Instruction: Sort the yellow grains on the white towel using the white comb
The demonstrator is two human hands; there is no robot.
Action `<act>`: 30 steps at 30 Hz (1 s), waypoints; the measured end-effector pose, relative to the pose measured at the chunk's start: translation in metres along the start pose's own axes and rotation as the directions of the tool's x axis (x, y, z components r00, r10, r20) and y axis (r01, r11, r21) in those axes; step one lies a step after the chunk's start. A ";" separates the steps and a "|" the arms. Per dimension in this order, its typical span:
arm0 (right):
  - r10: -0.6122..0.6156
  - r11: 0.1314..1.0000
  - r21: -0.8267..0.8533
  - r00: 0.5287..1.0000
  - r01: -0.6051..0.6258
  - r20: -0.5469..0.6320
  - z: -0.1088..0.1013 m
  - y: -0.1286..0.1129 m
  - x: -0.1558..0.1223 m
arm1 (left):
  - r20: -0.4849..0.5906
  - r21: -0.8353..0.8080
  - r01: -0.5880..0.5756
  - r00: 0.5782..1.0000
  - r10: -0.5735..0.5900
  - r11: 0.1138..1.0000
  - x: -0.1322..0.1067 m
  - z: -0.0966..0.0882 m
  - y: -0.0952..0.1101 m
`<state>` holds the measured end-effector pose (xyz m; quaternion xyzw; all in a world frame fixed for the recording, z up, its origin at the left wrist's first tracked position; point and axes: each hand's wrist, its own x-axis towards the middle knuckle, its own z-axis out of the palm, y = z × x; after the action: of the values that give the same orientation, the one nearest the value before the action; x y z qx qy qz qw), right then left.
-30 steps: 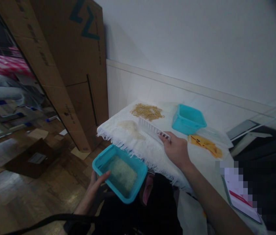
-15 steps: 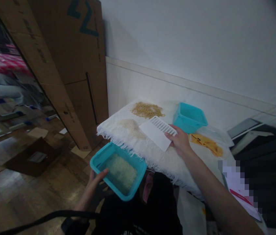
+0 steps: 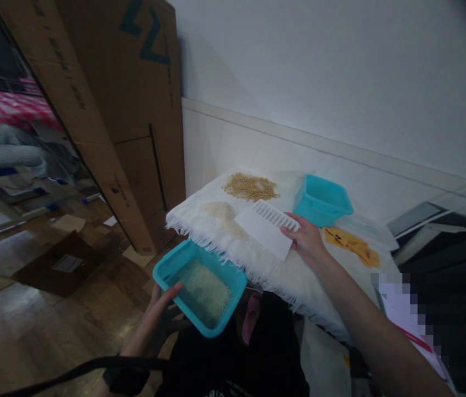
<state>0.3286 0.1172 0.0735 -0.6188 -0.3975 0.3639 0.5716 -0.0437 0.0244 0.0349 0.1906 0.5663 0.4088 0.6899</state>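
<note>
My left hand (image 3: 156, 311) grips the near rim of a turquoise plastic tub (image 3: 199, 286) with white rice in it, held below the fringed edge of a white towel (image 3: 257, 264). My right hand (image 3: 308, 241) pinches a flat white plastic scraper (image 3: 266, 227) with a slotted comb edge, held just above the towel. A small heap of white rice (image 3: 220, 212) lies on the towel left of the scraper. Farther back lies a heap of tan beans (image 3: 250, 186).
A second turquoise tub (image 3: 322, 200) stands at the towel's far right, with a clear bag holding something yellow (image 3: 352, 245) beside it. Tall cardboard boxes (image 3: 121, 110) lean on the wall to the left. A booklet (image 3: 414, 325) lies at right. Wooden floor below holds flat cardboard (image 3: 57, 262).
My right hand has lifted the scraper from standing edge-on to lying flat and shifted it slightly right. The tub in my left hand has barely moved.
</note>
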 end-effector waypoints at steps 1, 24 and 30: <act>0.012 1.000 0.009 1.000 -0.012 -0.003 0.000 0.000 -0.001 | 0.003 0.001 0.000 1.000 0.000 1.000 0.000 0.000 -0.001; 0.080 0.995 0.041 0.982 -0.088 0.173 0.032 -0.009 -0.044 | 0.100 -0.009 0.007 0.995 -0.006 1.000 0.001 0.016 0.011; -0.019 1.000 -0.010 0.948 0.023 0.317 0.041 -0.012 -0.070 | 0.076 0.002 0.009 0.997 -0.009 1.000 0.004 0.015 0.009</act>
<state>0.2615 0.0710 0.0820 -0.5521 -0.4932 0.4496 0.4998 -0.0330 0.0359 0.0426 0.2040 0.5408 0.3975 0.7126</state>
